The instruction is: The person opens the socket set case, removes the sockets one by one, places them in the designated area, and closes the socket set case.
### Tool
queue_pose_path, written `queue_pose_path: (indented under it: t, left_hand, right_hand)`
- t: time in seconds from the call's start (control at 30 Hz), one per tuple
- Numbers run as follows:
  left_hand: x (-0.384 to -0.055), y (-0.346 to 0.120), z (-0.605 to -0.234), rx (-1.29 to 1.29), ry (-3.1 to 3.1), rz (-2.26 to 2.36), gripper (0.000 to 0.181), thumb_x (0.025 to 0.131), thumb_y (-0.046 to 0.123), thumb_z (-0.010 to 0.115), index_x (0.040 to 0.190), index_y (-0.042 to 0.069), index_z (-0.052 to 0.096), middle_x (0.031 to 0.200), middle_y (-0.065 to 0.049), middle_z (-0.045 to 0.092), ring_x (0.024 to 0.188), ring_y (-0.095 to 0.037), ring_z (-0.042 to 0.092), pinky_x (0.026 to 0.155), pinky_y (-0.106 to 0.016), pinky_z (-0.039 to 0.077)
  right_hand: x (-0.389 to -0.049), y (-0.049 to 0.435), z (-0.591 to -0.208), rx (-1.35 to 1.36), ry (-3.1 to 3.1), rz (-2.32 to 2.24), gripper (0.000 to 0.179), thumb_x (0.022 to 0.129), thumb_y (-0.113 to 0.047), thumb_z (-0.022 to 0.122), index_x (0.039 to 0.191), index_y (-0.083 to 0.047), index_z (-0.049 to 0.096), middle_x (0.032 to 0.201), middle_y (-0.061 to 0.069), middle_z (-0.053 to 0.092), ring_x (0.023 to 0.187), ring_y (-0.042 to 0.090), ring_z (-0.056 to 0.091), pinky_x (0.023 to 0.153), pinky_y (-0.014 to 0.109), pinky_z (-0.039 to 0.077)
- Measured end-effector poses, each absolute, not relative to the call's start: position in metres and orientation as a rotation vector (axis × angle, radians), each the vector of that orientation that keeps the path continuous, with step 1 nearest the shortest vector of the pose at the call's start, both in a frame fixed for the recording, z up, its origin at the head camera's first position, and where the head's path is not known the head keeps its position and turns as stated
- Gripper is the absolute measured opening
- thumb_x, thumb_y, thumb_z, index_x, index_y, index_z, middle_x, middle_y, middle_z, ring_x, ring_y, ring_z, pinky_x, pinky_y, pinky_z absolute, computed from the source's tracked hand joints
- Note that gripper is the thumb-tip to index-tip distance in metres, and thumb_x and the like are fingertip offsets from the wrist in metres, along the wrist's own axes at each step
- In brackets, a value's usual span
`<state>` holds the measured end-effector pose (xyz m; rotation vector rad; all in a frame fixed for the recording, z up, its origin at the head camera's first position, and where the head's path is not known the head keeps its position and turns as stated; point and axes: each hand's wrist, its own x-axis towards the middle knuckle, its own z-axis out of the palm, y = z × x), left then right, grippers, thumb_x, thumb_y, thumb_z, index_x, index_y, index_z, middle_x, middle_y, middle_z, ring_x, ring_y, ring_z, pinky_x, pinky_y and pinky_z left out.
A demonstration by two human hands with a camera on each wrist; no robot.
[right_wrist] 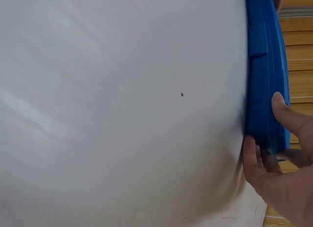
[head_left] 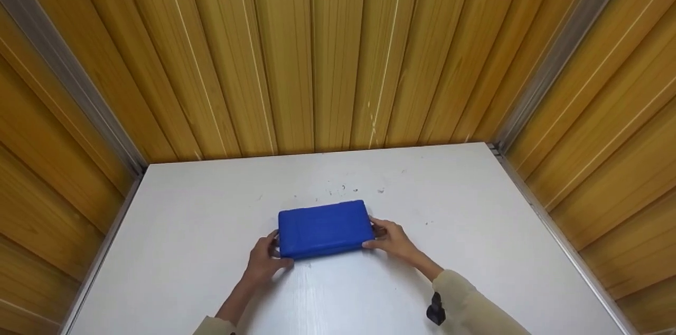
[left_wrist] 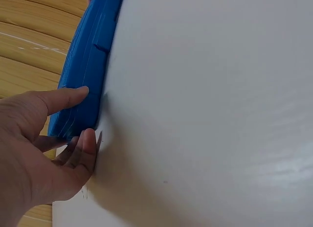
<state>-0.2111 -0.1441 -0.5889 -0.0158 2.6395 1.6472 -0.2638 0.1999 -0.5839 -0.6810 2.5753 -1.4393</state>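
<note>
Well, what I have on my feed is a flat, rectangular blue pack with rounded edges and a creased, film-like or cloth covering [head_left: 326,229], set around the middle of the smooth white tabletop [head_left: 185,245], its long side turned slightly off square. Whether its underside sits fully on the surface I can't tell.

The left hand [head_left: 264,263] grips the left end: I see the thumb [left_wrist: 73,97] pressed on the near long side by the corner, the fingers [left_wrist: 89,141] bent round the short end. The right hand [head_left: 395,241] mirrors it at the other end, thumb [right_wrist: 286,112] on the near side, fingertips [right_wrist: 250,156] low by the short end.

I'd judge it light to moderate in weight, firm enough to keep its shape between two hands, yet a little yielding at the skin, where the seams and the small flap [right_wrist: 257,41] show. The covering looks somewhat slick, so I'd trust broad contact at both short ends over a pinch on one edge, and I'd avoid the flap, which might peel. Nothing about it strikes me as brittle.
</note>
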Motion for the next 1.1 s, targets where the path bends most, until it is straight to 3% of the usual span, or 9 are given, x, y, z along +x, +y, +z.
queue_pose_path:
  t: [0.27, 0.43, 0.63, 0.77, 0.9, 0.97, 1.1]
  left_hand:
    - [-0.208, -0.141, -0.585, 0.009, 2.741, 1.585, 0.085, 0.07, -0.007, 0.086, 0.143, -0.017, 0.045, 0.112, -0.023, 0.06, 0.103, -0.033, 0.065, 0.094, -0.05, 0.057]
    - [-0.207, -0.141, -0.582, 0.083, 2.744, 1.553, 0.082, 0.071, -0.006, 0.087, 0.142, -0.017, 0.047, 0.115, -0.023, 0.06, 0.107, -0.037, 0.066, 0.096, -0.051, 0.057]
    - [-0.203, -0.142, -0.582, 0.04, 2.709, 1.587, 0.084, 0.073, -0.003, 0.088, 0.145, -0.015, 0.045, 0.129, -0.028, 0.052, 0.117, -0.044, 0.063, 0.101, -0.054, 0.054]
    - [-0.203, -0.143, -0.58, 0.028, 2.697, 1.66, 0.08, 0.072, -0.001, 0.089, 0.141, -0.013, 0.05, 0.136, -0.03, 0.049, 0.117, -0.046, 0.065, 0.101, -0.054, 0.055]
    - [-0.205, -0.143, -0.579, 0.043, 2.683, 1.691, 0.075, 0.072, 0.0, 0.09, 0.136, -0.011, 0.052, 0.139, -0.03, 0.052, 0.118, -0.045, 0.066, 0.101, -0.053, 0.055]
    - [-0.206, -0.143, -0.58, 0.059, 2.668, 1.715, 0.075, 0.071, 0.0, 0.09, 0.136, -0.007, 0.051, 0.14, -0.028, 0.054, 0.121, -0.043, 0.064, 0.102, -0.054, 0.055]
    - [-0.209, -0.143, -0.583, 0.161, 2.656, 1.76, 0.079, 0.072, -0.004, 0.088, 0.141, 0.001, 0.051, 0.141, -0.028, 0.052, 0.116, -0.041, 0.065, 0.096, -0.048, 0.058]
  right_hand:
    - [-0.264, 0.204, -0.578, -0.687, 2.538, -1.454, 0.07, 0.093, -0.017, 0.076, 0.145, 0.016, 0.043, 0.126, 0.035, 0.063, 0.115, 0.045, 0.065, 0.097, 0.043, 0.058]
    - [-0.264, 0.208, -0.571, -0.63, 2.478, -1.522, 0.067, 0.093, -0.014, 0.075, 0.145, 0.016, 0.044, 0.131, 0.037, 0.059, 0.12, 0.049, 0.062, 0.101, 0.047, 0.055]
    - [-0.261, 0.21, -0.562, -0.472, 2.369, -1.548, 0.067, 0.094, -0.021, 0.075, 0.148, 0.007, 0.046, 0.139, 0.033, 0.057, 0.118, 0.041, 0.067, 0.095, 0.036, 0.06]
    - [-0.263, 0.213, -0.556, -0.449, 2.31, -1.566, 0.064, 0.096, -0.023, 0.073, 0.148, 0.005, 0.048, 0.133, 0.03, 0.062, 0.111, 0.032, 0.071, 0.09, 0.028, 0.06]
    - [-0.268, 0.219, -0.553, -0.436, 2.253, -1.58, 0.06, 0.096, -0.021, 0.072, 0.147, 0.005, 0.05, 0.125, 0.027, 0.065, 0.103, 0.023, 0.072, 0.091, 0.033, 0.061]
    - [-0.269, 0.22, -0.551, -0.431, 2.226, -1.587, 0.06, 0.096, -0.019, 0.072, 0.146, 0.006, 0.05, 0.124, 0.027, 0.064, 0.1, 0.022, 0.072, 0.09, 0.036, 0.061]
    - [-0.27, 0.219, -0.547, -0.44, 2.225, -1.577, 0.058, 0.096, -0.019, 0.072, 0.144, 0.007, 0.051, 0.123, 0.026, 0.065, 0.099, 0.021, 0.07, 0.086, 0.03, 0.061]
